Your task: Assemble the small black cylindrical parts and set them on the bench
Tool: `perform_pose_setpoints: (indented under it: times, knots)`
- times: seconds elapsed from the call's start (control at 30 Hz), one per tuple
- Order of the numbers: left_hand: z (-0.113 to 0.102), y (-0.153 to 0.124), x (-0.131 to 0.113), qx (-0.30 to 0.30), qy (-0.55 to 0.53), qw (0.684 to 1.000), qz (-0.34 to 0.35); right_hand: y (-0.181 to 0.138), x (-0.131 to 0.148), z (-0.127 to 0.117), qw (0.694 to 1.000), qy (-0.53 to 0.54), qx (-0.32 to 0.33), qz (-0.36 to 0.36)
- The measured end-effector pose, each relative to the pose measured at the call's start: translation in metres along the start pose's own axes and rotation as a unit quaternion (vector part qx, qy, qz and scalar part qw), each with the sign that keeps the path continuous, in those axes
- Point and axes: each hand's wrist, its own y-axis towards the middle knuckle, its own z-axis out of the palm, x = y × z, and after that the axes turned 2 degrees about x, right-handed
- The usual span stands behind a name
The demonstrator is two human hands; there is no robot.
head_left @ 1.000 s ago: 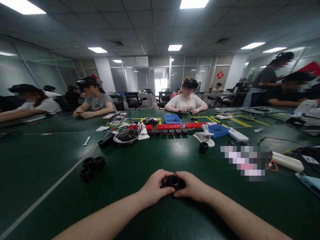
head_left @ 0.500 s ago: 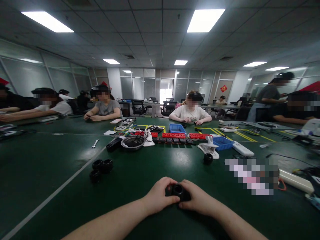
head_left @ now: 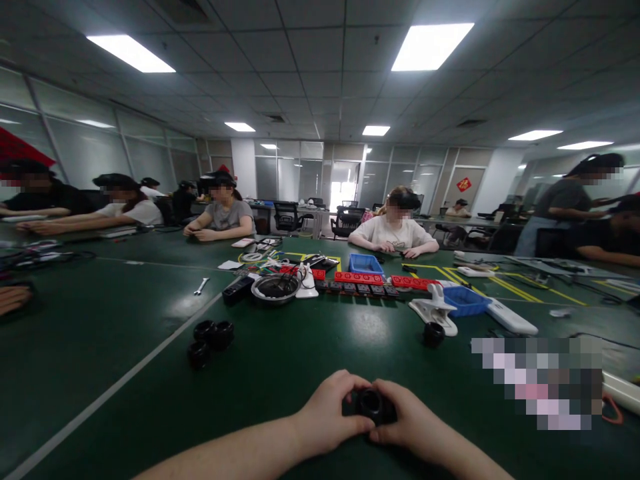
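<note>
In front of me a black cylindrical piece with a round hole (head_left: pixel 371 402) is held between both hands, its opening facing up and towards me. My left hand (head_left: pixel 330 412) curls fingers and thumb around its left side. From the right, my right hand (head_left: pixel 413 419) closes on the same piece, hiding much of that side. What exactly the piece is, I cannot tell. Three similar black pieces (head_left: pixel 222 335) stand grouped on the green table (head_left: pixel 280 363) to the left. Another black piece (head_left: pixel 434 334) sits at the right, beside a white clip-shaped base (head_left: pixel 436 315).
Across the middle lie a round metal-rimmed dish (head_left: pixel 276 291), red socket strips (head_left: pixel 359 278), a blue tray (head_left: pixel 465 301) and cables. A wrench (head_left: pixel 201 287) lies left. A blurred-out patch (head_left: pixel 540 380) covers something at right. A co-worker's hand (head_left: pixel 15 297) rests at the left edge; others sit around.
The view has turned slightly left and tipped up, so the scene sits further right and lower. Both hands keep the black piece between them. A co-worker's hand now shows at the left edge.
</note>
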Motion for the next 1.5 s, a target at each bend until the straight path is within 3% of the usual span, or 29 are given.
perform_pose_setpoints:
  times: [0.17,0.23,0.43,0.6,0.83,0.97,1.13,1.33,1.5]
  knots:
    - [0.005,-0.002,-0.004,-0.055,0.027,0.997,-0.043,0.006,0.002,0.019,0.985,-0.135,-0.102,0.042]
    - [0.004,-0.002,-0.004,-0.063,0.037,0.996,-0.045,0.006,0.003,0.021,0.981,-0.149,-0.114,0.044]
    - [-0.012,0.002,0.0,0.022,0.037,0.999,0.023,-0.002,0.0,0.0,0.998,-0.005,-0.01,-0.055]
    - [-0.016,0.006,0.005,0.047,0.03,0.998,0.042,-0.002,-0.004,-0.011,0.996,0.053,0.052,-0.05]
    - [-0.011,0.004,0.004,0.03,0.016,0.999,0.022,0.002,-0.004,-0.005,1.0,0.002,0.015,-0.021]
    - [-0.006,0.004,0.001,0.0,0.031,1.0,-0.005,0.004,-0.002,0.005,0.995,-0.09,-0.039,0.025]
    - [-0.004,0.004,-0.001,-0.028,0.052,0.998,-0.027,0.004,0.0,0.011,0.981,-0.173,-0.083,0.015]
    - [-0.012,0.004,-0.001,0.034,0.04,0.998,0.026,-0.001,-0.002,0.0,0.993,-0.098,-0.034,-0.048]
    - [-0.014,0.008,0.003,0.051,0.022,0.998,0.033,0.001,-0.004,-0.005,0.992,-0.068,-0.031,-0.098]
